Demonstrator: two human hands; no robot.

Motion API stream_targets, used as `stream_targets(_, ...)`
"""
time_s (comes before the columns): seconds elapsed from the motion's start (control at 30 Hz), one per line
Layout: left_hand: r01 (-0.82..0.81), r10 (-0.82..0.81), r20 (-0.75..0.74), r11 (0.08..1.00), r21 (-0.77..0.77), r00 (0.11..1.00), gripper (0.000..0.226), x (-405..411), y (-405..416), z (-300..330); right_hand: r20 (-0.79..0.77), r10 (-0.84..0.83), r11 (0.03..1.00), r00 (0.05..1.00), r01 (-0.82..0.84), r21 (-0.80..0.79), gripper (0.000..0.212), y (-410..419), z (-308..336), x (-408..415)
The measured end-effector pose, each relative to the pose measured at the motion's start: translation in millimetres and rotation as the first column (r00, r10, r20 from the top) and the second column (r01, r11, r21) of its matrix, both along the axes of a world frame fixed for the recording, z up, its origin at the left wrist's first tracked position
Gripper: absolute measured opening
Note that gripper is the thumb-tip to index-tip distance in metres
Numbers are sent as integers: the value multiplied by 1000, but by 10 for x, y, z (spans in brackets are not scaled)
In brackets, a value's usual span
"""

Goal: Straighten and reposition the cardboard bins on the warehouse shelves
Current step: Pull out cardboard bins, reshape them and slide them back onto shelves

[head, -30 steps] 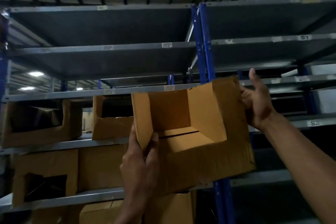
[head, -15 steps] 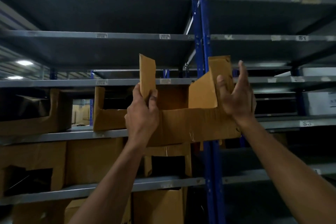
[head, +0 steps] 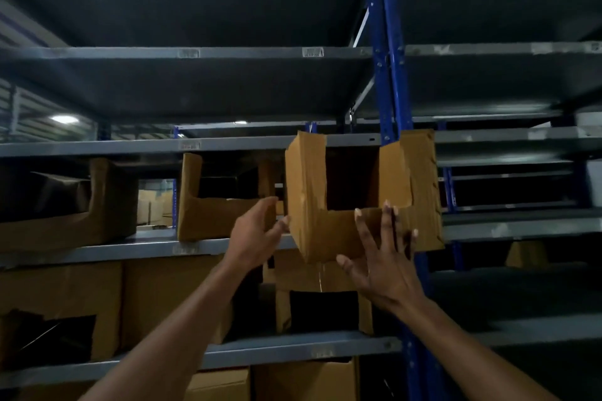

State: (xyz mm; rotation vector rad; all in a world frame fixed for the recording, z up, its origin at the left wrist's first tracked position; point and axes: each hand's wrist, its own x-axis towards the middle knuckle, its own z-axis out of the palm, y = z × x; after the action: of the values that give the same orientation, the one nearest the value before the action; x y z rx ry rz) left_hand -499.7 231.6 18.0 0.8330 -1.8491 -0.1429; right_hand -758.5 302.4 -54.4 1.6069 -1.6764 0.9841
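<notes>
A brown cardboard bin [head: 312, 192] with a cut-out front sits at the right end of the middle shelf [head: 156, 249], beside the blue upright [head: 389, 101]. Its front sticks out past the shelf edge. My right hand [head: 381, 257] lies flat with spread fingers against the bin's low front wall. My left hand [head: 257, 231] is at the bin's left front corner, fingertips touching or nearly touching it, fingers loosely curved and holding nothing. Two more cut-out bins, one [head: 215, 215] just left of it and one [head: 68, 205] at the far left, stand on the same shelf.
The shelf below carries several cardboard boxes [head: 163, 296], one [head: 322, 306] right under my hands. More boxes [head: 286, 381] stand lower down. The upper shelves [head: 182, 52] and the right-hand bay [head: 521, 225] hold nothing visible.
The bin was carried up between both hands and set on the middle shelf. Both hands have let go of its side walls; the right palm now presses its front, the left is at its corner.
</notes>
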Motion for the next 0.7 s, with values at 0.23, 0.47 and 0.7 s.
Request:
stream_targets(0.23,-332,381,344,923,-194,858,65,781,-1242,89,78,-27,1000,997,26,14,91,-873,370,233)
stream_targets(0.47,-356,453,438,889,-288,777,74,1031,-2090,-41,78,-59,972,995,39,232,101,-1742,429,433)
stream_targets(0.7,-145,229,281,946,-291,932,64,1027,-2042,-996,132,-39,999,990,35,37,76,-1767,-171,868)
